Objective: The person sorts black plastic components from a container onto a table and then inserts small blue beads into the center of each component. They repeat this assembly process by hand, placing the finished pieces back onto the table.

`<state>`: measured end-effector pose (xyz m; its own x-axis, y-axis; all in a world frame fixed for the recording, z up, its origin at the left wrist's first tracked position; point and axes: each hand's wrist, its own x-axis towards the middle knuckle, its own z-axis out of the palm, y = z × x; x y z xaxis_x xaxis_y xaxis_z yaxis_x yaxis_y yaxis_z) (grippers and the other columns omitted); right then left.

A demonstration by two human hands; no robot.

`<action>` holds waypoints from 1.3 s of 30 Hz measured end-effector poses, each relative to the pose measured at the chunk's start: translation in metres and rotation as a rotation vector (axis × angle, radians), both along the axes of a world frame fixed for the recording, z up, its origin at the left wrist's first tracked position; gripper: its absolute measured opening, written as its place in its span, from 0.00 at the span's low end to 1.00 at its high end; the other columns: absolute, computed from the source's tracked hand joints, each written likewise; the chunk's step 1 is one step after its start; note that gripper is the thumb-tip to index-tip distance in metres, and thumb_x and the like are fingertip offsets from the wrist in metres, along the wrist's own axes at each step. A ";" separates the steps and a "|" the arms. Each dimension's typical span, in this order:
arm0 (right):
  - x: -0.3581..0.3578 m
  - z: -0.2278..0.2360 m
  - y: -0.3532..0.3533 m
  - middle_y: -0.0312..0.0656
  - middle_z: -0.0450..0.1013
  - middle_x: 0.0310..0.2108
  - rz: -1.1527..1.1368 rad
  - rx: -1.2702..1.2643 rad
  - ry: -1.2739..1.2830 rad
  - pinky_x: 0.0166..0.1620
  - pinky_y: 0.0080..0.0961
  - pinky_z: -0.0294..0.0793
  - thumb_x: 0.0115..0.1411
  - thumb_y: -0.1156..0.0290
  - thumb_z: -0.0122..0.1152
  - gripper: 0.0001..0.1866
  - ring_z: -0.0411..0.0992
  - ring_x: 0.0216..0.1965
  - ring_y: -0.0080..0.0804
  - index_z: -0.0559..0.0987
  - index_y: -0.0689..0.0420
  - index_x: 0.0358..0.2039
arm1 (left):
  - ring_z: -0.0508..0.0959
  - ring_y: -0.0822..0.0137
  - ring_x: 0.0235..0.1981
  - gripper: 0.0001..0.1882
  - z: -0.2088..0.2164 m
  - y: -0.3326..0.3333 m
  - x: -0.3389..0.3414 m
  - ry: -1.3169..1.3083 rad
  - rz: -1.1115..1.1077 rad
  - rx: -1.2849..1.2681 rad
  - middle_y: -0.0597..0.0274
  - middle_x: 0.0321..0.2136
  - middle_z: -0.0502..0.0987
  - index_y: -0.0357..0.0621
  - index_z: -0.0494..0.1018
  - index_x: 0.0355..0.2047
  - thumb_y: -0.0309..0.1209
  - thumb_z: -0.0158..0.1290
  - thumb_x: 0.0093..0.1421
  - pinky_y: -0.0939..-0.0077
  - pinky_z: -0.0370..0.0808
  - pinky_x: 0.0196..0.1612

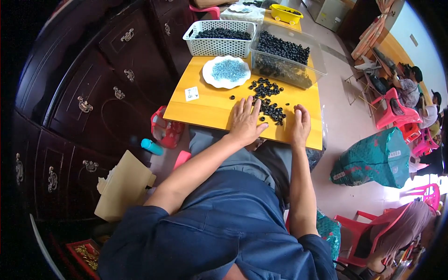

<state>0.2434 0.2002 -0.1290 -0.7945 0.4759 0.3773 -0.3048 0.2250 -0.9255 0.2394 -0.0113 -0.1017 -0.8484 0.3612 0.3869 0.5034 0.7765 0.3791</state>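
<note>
While both palms rest flat on the yellow tabletop (205, 109), black rubber rings (268, 100) lie scattered between them. The left hand (245, 122), fingers spread and gripping nothing, touches the pile; the right hand (301, 125), equally empty, lies just beside it.

Dark wooden cabinet (93, 84) left; green sack (373, 158), pink chairs (394, 109) right; cardboard box (123, 186) below.

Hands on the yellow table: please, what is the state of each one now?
Left hand: open, flat on the yellow wooden table, touching small black rubber rings.
Right hand: cannot be told; holds nothing visible.
</note>
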 end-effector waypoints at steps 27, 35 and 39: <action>0.005 0.002 -0.004 0.39 0.79 0.39 -0.058 0.082 -0.038 0.47 0.25 0.75 0.66 0.69 0.58 0.12 0.75 0.41 0.25 0.79 0.61 0.46 | 0.79 0.48 0.46 0.16 0.025 -0.076 -0.196 -0.028 -0.040 -0.309 0.50 0.42 0.80 0.50 0.80 0.46 0.30 0.58 0.55 0.54 0.75 0.50; 0.006 0.006 -0.005 0.38 0.79 0.37 -0.063 0.059 -0.026 0.46 0.23 0.75 0.65 0.70 0.58 0.12 0.75 0.38 0.23 0.80 0.62 0.45 | 0.80 0.48 0.42 0.10 0.034 -0.082 -0.184 0.051 -0.056 -0.224 0.52 0.37 0.81 0.48 0.80 0.38 0.27 0.56 0.54 0.54 0.76 0.45; 0.009 0.010 -0.006 0.38 0.78 0.39 -0.051 0.038 -0.065 0.48 0.23 0.74 0.66 0.70 0.57 0.12 0.74 0.40 0.23 0.79 0.63 0.45 | 0.81 0.48 0.40 0.09 0.036 -0.088 -0.188 0.100 -0.058 -0.163 0.51 0.35 0.81 0.48 0.80 0.36 0.26 0.56 0.54 0.55 0.76 0.44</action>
<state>0.2526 0.1942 -0.1188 -0.7928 0.5028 0.3446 -0.2321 0.2738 -0.9334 0.0511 -0.0990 -0.0653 -0.7845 0.4731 0.4009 0.5780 0.7920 0.1966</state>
